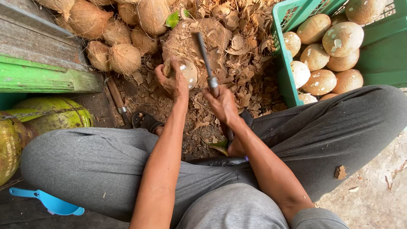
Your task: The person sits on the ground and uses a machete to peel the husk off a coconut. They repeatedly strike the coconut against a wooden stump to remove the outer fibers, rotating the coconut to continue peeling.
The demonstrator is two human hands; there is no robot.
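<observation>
My left hand [171, 80] grips a partly peeled coconut [186, 72], pressing it against a fibre-covered chopping stump [186, 38]. My right hand [220, 104] is shut on the handle of a heavy knife [203, 55]. Its dark blade points up and away, lying just right of the coconut. Both forearms reach out between my knees in grey trousers.
A green plastic crate [282, 51] at the right holds several peeled pale coconuts [341, 38]. Unpeeled brown coconuts [123, 57] pile up at the back left. Shell chips litter the ground. A second knife [118, 99] lies left, by a green plank and green husked coconuts [51, 114]. A blue scoop [51, 203] lies at lower left.
</observation>
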